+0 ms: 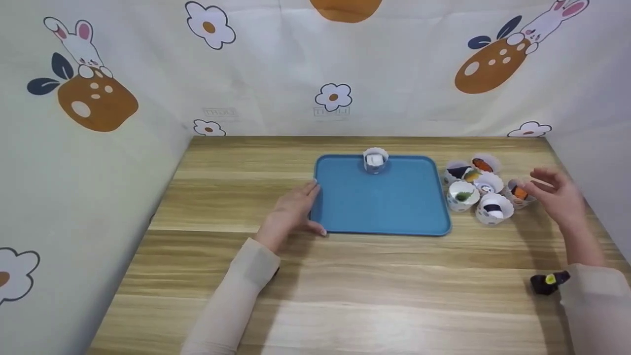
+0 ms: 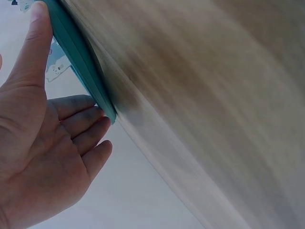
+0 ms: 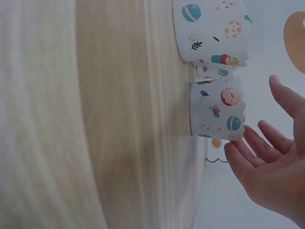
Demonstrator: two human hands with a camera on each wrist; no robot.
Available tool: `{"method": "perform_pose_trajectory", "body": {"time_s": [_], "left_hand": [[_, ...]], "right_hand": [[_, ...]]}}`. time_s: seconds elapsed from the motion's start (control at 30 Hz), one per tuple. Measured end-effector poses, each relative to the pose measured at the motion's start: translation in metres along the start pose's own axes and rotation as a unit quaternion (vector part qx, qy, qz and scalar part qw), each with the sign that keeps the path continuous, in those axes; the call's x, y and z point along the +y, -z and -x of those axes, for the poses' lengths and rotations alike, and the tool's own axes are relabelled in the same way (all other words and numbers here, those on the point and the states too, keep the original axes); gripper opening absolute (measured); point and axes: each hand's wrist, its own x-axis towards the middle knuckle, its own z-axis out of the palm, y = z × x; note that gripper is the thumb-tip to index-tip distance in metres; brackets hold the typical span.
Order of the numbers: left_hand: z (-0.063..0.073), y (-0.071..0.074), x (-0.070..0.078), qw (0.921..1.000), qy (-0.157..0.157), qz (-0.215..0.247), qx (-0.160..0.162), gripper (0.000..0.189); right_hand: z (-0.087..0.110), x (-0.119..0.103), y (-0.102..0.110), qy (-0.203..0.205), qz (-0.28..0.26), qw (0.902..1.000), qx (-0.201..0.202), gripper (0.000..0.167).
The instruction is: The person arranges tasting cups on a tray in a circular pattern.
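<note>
left hand [image 1: 291, 209]: fingers straight, touching left edge of blue tray [image 1: 379, 202] on desk [image 1: 394, 296] | right hand [image 1: 557, 197]: fingers relaxed, apart, beside rightmost paper cup [image 1: 517, 200], contact unclear | cup with white piece [image 1: 375, 166] at tray's far edge; other cups clustered right of tray

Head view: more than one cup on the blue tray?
No, a single paper cup stands on the blue tray, near its far edge.

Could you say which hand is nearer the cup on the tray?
Left: the left hand is left of the cup, at the tray; the right hand is farther off rightward.
</note>
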Motion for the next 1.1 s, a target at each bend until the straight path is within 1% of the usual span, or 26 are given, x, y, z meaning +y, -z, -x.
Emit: {"method": "perform_pose_trajectory", "body": {"time_s": [0.07,0.2,0.3,0.37,0.43,0.5,0.57,0.63,0.7,0.9,1.1], "left_hand": [[0.001,0.0,-0.001,1.0,-0.004,-0.005,0.004,0.12],[0.001,-0.001,-0.001,0.9999,-0.007,-0.011,0.004,0.121],[0.0,-0.001,-0.001,0.9999,-0.004,-0.009,0.001,0.121],[0.0,-0.001,-0.001,0.9999,-0.002,-0.01,-0.001,0.121],[0.0,-0.001,-0.001,0.9999,-0.003,-0.011,0.001,0.121],[0.0,-0.001,0.0,0.9999,-0.002,-0.015,0.001,0.121],[0.0,-0.001,0.0,0.9999,0.0,-0.015,0.0,0.121],[0.001,-0.001,0.0,0.9999,0.002,-0.012,0.0,0.12],[0.001,-0.001,0.001,1.0,0.005,-0.007,0.0,0.12],[0.002,0.0,0.001,1.0,0.003,-0.006,-0.001,0.12],[0.001,0.001,0.001,1.0,0.004,-0.001,-0.002,0.121]], "right_hand": [[-0.001,0.003,-0.001,0.008,0.012,0.9999,-0.005,0.042],[-0.002,0.009,-0.003,0.023,0.014,0.9995,-0.013,0.038],[-0.003,0.012,-0.004,0.024,0.009,0.9995,-0.02,0.037],[-0.004,0.012,-0.005,0.018,0.024,0.9992,-0.026,0.048],[-0.004,0.012,-0.006,0.006,0.045,0.9982,-0.04,0.066],[-0.005,0.01,-0.006,-0.011,0.065,0.9963,-0.055,0.079],[-0.006,0.009,-0.006,-0.03,0.072,0.9945,-0.071,0.085],[-0.006,0.008,-0.005,-0.043,0.072,0.9932,-0.081,0.088],[-0.006,0.008,-0.005,-0.047,0.067,0.9928,-0.087,0.089],[-0.005,0.008,-0.004,-0.041,0.072,0.9913,-0.102,0.09],[-0.004,0.011,-0.003,-0.007,0.089,0.9903,-0.106,0.085]]}}
